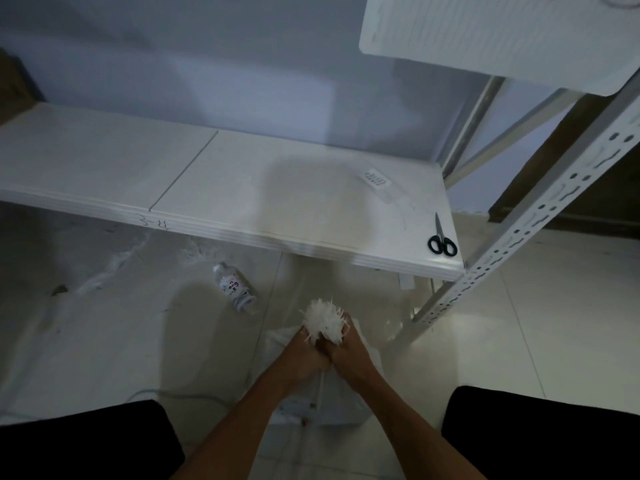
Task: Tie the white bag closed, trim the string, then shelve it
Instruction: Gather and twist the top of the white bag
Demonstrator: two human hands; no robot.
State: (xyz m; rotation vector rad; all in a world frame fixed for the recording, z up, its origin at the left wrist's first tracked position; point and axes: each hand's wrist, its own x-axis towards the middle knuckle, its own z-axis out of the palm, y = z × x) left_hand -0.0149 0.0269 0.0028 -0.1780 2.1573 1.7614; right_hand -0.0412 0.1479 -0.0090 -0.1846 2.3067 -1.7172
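The white bag [332,400] stands on the floor between my knees. Its gathered, frayed mouth [323,322] sticks up in a tuft. My left hand [304,355] and my right hand [348,353] grip the bag's neck side by side just below the tuft, fingers curled round it. Black-handled scissors [442,241] lie closed on the front right corner of the white shelf [242,188]. A loose piece of white string [403,206] lies on the shelf behind the scissors.
A clear plastic bottle [237,289] lies on the tiled floor left of the bag. The perforated metal upright [540,209] of the rack rises at right. An upper shelf board [502,32] hangs above. A small printed label [375,177] lies on the shelf.
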